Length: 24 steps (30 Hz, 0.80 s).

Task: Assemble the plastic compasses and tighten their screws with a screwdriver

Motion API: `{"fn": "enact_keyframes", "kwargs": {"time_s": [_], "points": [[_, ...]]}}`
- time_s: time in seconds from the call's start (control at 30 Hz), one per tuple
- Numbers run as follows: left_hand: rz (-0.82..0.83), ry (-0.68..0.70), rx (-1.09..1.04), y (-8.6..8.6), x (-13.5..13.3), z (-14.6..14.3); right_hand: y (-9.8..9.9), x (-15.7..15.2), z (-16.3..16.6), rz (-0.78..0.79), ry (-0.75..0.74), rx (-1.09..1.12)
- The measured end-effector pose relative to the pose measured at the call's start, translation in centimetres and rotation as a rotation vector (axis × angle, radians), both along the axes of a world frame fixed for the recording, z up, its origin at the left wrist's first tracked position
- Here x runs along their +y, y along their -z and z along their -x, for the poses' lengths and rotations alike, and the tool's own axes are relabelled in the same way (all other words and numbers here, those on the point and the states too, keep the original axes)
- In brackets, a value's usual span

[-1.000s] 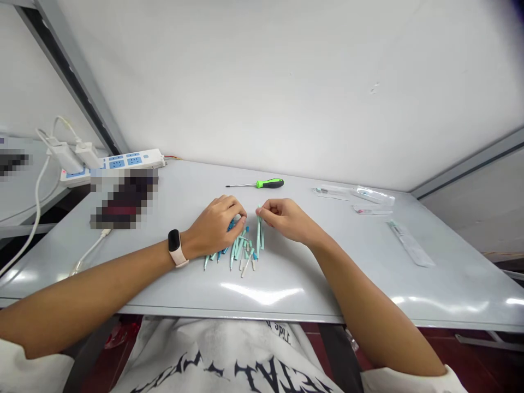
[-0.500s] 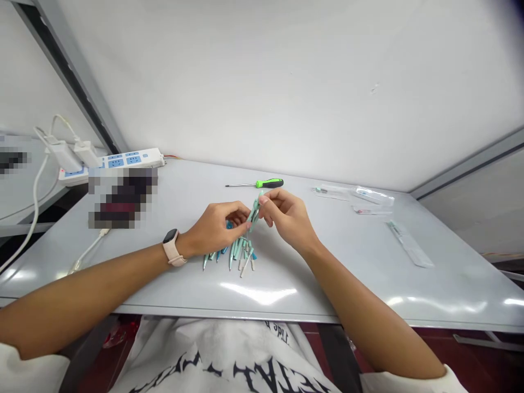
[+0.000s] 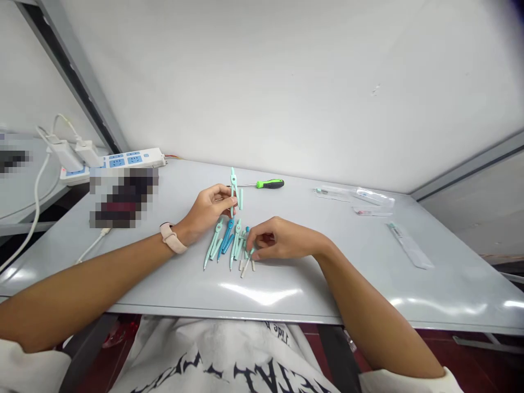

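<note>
lighting: bright, flat, diffuse, apparently from overhead; glare: long white streak (image 3: pixel 260 295) on the grey table top (image 3: pixel 347 284), just below the right-hand fingers (image 3: pixel 266 240); shadow: faint and soft beneath those fingers; blur: pixelated patch (image 3: pixel 123 197) well left of the fingers; distortion: wide-angle bowing toward the frame edges; dark vignette (image 3: pixel 513 13) at top right, far from the fingers; focus: fairly even throughout.

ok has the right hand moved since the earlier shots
Yes, the right hand has pulled back, farther from the green-handled screwdriver.
</note>
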<state>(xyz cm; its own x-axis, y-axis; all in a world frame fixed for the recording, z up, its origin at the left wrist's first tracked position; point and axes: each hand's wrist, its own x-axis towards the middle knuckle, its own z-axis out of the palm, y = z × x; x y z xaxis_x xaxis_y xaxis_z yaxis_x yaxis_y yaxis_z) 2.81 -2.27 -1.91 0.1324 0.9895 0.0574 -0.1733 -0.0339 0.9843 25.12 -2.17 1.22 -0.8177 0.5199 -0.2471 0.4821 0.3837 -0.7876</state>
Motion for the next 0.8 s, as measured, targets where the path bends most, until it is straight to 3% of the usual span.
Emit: {"fn": "enact_keyframes", "kwargs": {"time_s": [0.37, 0.8], "points": [[0.024, 0.083, -0.05, 0.23, -0.11, -0.15, 0.11, 0.11, 0.16, -0.005, -0.006, -0.039], [0.013, 0.072, -0.043, 0.43, -0.01, -0.07, -0.12, 0.06, 0.07, -0.001, 0.018, -0.002]]}}
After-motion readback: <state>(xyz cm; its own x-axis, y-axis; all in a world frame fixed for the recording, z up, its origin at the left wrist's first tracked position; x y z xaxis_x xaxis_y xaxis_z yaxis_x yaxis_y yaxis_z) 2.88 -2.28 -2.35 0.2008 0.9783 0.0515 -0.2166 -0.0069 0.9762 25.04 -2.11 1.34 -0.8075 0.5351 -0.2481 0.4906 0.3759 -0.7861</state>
